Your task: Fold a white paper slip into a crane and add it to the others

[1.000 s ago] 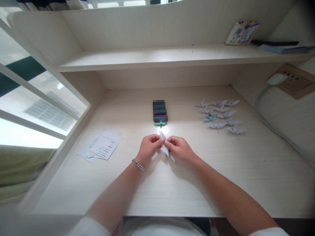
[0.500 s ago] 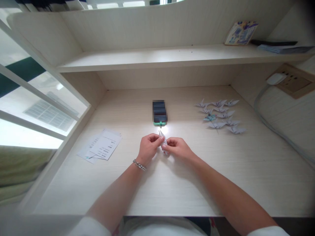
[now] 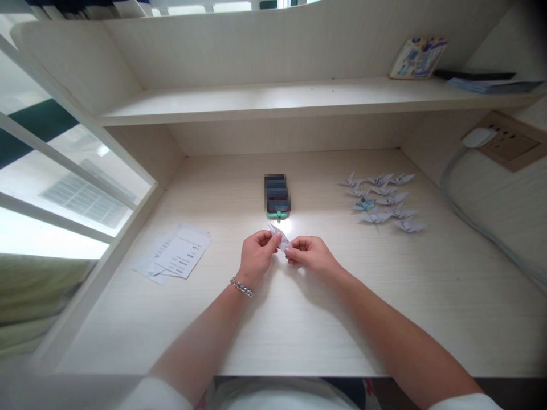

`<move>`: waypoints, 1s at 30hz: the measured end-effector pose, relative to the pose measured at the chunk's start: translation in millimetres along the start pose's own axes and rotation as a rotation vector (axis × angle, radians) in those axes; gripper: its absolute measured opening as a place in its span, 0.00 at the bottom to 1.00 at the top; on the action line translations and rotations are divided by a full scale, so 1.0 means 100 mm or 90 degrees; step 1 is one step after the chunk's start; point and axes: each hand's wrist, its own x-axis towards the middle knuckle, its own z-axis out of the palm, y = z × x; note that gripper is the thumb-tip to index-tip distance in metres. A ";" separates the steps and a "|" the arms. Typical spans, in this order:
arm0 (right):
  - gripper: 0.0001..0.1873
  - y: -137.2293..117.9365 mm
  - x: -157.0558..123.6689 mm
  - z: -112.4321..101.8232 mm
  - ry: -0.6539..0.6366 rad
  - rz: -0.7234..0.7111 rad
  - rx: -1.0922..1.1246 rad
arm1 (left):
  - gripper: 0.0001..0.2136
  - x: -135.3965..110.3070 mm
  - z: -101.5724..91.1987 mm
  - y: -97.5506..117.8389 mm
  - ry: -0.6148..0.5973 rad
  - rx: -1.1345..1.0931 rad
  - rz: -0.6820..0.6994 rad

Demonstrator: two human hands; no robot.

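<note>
Between my hands is a small folded white paper piece (image 3: pixel 282 241) with a narrow pointed end toward the far left. My left hand (image 3: pixel 260 250) pinches it between thumb and fingers; a chain bracelet (image 3: pixel 241 287) circles that wrist. From the other side, my right hand (image 3: pixel 311 254) grips its near right end with thumb and forefinger. Just beyond the paper lies a phone (image 3: pixel 277 195) with a green edge and a blurred screen. A bright glow falls on the desk between phone and paper.
Several folded paper cranes (image 3: pixel 384 199), one of them bluish, stand at the right. Printed paper sheets (image 3: pixel 183 250) lie at the left. A grey cable (image 3: pixel 470 219) runs down the right side from a wall socket (image 3: pixel 508 139). A shelf (image 3: pixel 256 99) spans the back.
The folded paper has turned, its pointed end now leaning more to the left. My right hand has shifted slightly along it; my left hand stays nearly in place.
</note>
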 end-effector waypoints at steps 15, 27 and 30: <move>0.17 -0.06 0.03 -0.17 0.111 -0.147 -0.067 | 0.12 -0.03 -0.10 0.06 -0.177 0.168 -0.026; 0.16 -0.06 0.00 -0.10 0.110 -0.127 0.018 | 0.14 -0.06 -0.05 0.06 -0.163 0.186 0.003; 0.18 -0.07 0.00 -0.09 0.107 -0.108 0.063 | 0.13 -0.07 -0.03 0.07 -0.137 0.176 0.026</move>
